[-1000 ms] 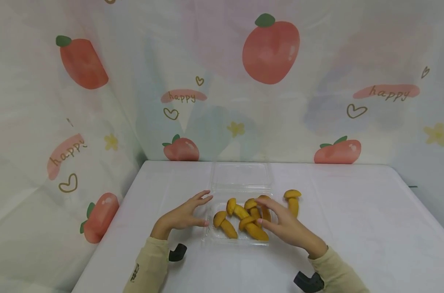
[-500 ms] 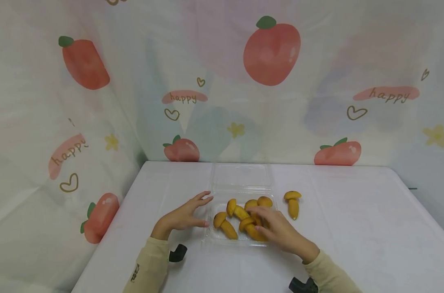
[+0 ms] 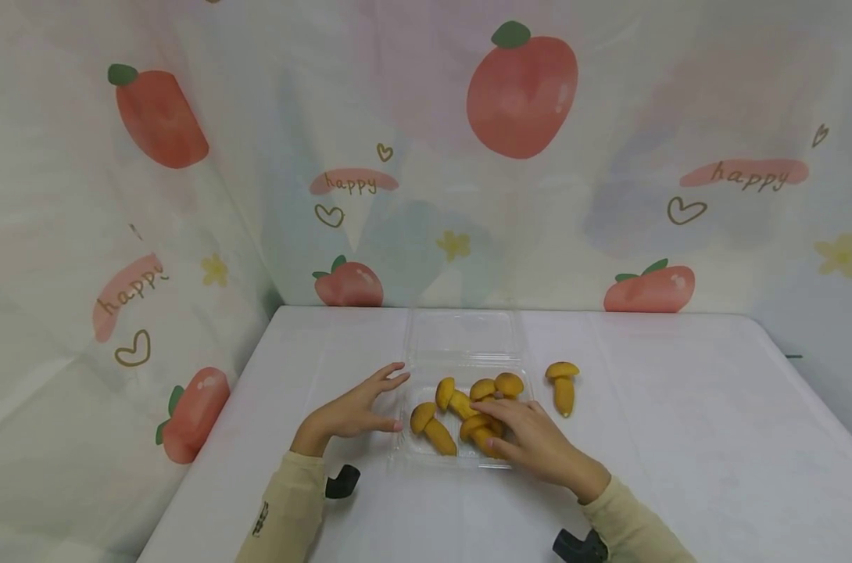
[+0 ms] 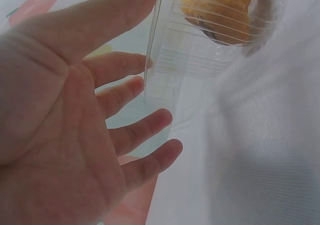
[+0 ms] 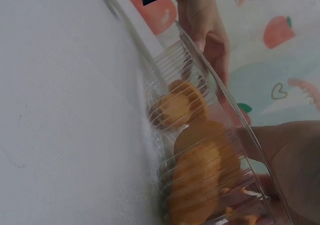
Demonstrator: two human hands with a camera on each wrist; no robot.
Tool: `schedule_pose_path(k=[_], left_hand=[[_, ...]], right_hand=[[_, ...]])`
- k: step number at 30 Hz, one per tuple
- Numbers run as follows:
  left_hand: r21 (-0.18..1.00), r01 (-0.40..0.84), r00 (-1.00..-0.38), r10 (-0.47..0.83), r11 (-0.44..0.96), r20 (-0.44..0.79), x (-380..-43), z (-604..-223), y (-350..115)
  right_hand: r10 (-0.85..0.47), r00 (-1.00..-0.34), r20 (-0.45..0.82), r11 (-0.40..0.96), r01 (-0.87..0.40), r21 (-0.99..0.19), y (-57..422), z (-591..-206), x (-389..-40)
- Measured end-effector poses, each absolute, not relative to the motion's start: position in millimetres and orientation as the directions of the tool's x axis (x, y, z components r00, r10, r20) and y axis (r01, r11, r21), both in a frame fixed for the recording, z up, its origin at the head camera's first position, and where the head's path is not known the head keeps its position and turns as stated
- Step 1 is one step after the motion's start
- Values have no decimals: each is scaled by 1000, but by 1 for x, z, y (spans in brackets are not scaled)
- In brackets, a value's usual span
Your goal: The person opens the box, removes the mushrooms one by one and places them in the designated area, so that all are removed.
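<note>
A clear plastic clamshell box (image 3: 426,461) stands on the table with its lid folded back, and several yellow-brown mushrooms lie in its base. My right hand (image 3: 538,446) reaches over the right side of the box, its thumb and fingers pinching the front mushroom (image 3: 477,430). In the right wrist view that hand's thumb (image 5: 272,137) shows behind the clear wall. Parts of the mushrooms on that side are hidden under the hand. My left hand (image 3: 352,408) is spread at the box's left wall, fingers relaxed, beside the left mushroom (image 3: 433,428). It holds nothing.
One more mushroom (image 3: 563,387) lies on the table right of the box. The transparent lid (image 3: 463,335) extends towards the back edge, near the fruit-printed curtain (image 3: 412,227). White cloth covers the table (image 3: 679,414).
My right hand has moved left and forward from the right rear mushroom to the front one, which has turned slightly. The left hand stays in place.
</note>
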State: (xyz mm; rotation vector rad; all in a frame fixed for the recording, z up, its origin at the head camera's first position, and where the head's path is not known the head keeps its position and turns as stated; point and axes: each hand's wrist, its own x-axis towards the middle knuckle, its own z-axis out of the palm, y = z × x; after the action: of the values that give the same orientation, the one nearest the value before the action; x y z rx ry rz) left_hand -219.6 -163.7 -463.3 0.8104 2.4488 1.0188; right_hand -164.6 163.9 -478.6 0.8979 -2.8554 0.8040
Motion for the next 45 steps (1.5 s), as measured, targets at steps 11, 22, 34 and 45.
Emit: schedule_pose_path(k=[11,22,34,45], left_hand=[[733,365,-766,632,573,-113,-222,-465,-165],[750,332,-775,619,572,-129,-217,-464,-163],[734,346,-777,617,584,-125,-218,-462,-163],[738,341,-779,614,583,-125,-219,-463,-164]], right_hand=[[-516,-836,189,693,-537,-481,162,-478,-165],[-556,-802,220,537,-548,-642,167,-480,-169],[-537,-792,290,411,-546,-730,172,-473,-173],[-514,-788,338,177,-483,-858,183,-466,-178]])
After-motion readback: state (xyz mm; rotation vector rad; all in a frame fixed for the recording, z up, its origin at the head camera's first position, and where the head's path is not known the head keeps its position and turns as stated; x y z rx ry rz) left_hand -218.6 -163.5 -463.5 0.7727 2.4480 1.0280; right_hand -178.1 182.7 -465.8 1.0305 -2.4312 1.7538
